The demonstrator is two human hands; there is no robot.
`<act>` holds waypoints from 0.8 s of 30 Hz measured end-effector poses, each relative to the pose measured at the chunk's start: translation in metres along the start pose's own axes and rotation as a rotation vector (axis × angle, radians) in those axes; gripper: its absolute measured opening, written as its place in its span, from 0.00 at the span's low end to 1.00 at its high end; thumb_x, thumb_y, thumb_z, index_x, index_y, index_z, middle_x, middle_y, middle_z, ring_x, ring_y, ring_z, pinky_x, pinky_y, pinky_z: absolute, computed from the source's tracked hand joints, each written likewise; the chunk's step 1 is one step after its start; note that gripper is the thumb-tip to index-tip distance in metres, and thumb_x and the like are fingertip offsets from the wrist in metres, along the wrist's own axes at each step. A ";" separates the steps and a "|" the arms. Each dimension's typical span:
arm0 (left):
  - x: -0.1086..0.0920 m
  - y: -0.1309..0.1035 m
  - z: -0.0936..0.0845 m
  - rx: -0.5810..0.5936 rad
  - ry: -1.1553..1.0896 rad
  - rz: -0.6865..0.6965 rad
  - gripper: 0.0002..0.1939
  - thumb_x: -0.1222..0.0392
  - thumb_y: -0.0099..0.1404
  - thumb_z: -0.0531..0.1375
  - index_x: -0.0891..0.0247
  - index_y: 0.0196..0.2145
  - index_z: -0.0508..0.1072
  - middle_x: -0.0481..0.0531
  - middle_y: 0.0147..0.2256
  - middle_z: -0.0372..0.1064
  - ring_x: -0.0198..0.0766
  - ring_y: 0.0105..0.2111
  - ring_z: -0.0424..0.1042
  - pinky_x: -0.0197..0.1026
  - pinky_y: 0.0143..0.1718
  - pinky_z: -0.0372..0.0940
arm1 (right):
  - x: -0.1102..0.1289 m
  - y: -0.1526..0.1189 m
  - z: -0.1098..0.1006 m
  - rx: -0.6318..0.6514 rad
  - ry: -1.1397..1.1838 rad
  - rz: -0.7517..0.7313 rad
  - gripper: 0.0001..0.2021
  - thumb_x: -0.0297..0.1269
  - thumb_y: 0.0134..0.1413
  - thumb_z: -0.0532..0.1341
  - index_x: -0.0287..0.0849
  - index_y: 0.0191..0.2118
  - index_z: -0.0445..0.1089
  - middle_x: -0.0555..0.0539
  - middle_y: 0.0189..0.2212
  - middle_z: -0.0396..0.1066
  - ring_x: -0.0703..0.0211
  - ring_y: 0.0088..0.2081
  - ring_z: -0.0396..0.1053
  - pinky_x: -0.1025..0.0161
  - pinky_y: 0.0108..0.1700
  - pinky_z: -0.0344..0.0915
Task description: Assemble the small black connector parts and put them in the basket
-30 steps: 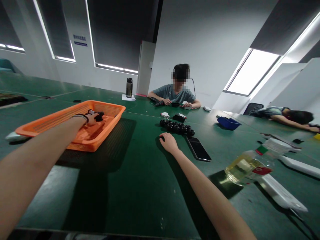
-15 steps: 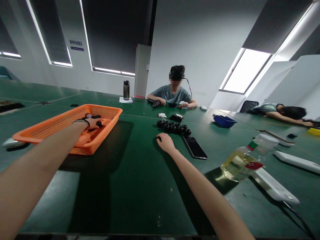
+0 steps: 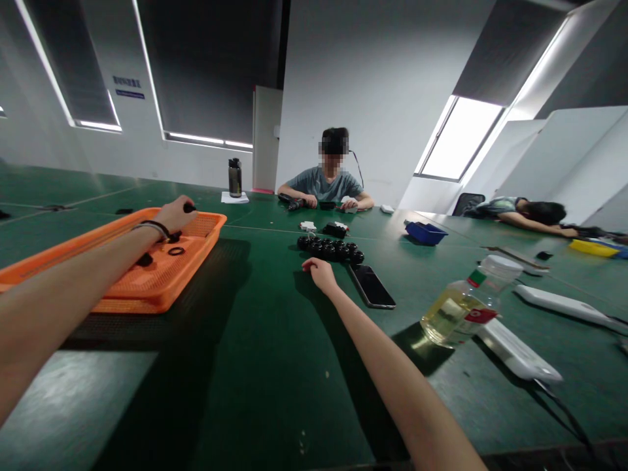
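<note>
My left hand [image 3: 176,214] is raised over the far side of an orange plastic basket [image 3: 169,297], its fingers closed on a small rounded black piece [image 3: 189,207]. Inside the basket lie a black ring [image 3: 176,251] and a black knob-like piece [image 3: 144,260], partly covered by my forearm. My right hand [image 3: 322,275] rests on the green table with its fingers curled in, and nothing shows between them. Just beyond it sits a row of shiny black balls [image 3: 331,249]. A dark-screened phone [image 3: 371,286] lies to the right of that hand.
On the right stand a bottle of yellow liquid [image 3: 458,311], a white power strip [image 3: 520,350] and a blue tray [image 3: 426,233]. Across the table [image 3: 265,366] a person [image 3: 331,183] sits with their hands on it. A dark drink bottle [image 3: 235,178] stands farther back.
My left hand has come up out of the basket with the black piece in its fingers. My right hand stays beside the black balls. The whole view has shifted slightly.
</note>
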State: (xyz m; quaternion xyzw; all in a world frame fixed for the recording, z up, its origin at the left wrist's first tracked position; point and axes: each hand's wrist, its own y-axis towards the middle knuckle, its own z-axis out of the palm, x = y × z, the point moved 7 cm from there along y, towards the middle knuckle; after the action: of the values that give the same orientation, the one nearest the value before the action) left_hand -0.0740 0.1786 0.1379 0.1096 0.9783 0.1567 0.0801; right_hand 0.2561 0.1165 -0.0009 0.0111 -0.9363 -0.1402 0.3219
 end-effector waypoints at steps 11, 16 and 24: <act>-0.207 -0.109 0.051 0.159 -0.036 0.785 0.13 0.50 0.57 0.57 0.61 0.29 0.75 0.49 0.38 0.70 0.38 0.36 0.69 0.36 0.32 0.60 | -0.017 -0.002 0.003 0.043 0.111 0.148 0.15 0.38 0.54 0.56 0.38 0.46 0.63 0.45 0.45 0.64 0.58 0.41 0.66 0.58 0.40 0.66; -0.213 -0.144 0.088 0.199 0.048 0.862 0.12 0.50 0.57 0.58 0.61 0.28 0.74 0.53 0.36 0.70 0.40 0.34 0.68 0.39 0.29 0.61 | -0.008 -0.005 -0.004 0.012 0.093 0.115 0.17 0.23 0.47 0.46 0.39 0.23 0.71 0.51 0.21 0.69 0.64 0.27 0.66 0.69 0.30 0.61; -0.184 -0.116 0.039 0.106 -0.085 0.697 0.19 0.46 0.61 0.49 0.61 0.29 0.73 0.52 0.42 0.65 0.40 0.38 0.67 0.41 0.40 0.60 | 0.000 -0.008 -0.006 0.007 0.081 0.068 0.17 0.23 0.41 0.46 0.41 0.20 0.70 0.51 0.19 0.69 0.65 0.23 0.64 0.70 0.27 0.57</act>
State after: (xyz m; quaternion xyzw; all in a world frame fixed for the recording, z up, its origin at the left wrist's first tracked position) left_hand 0.0891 0.0381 0.0865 0.4472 0.8847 0.1190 0.0567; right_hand 0.2589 0.1076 0.0012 -0.0140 -0.9228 -0.1252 0.3641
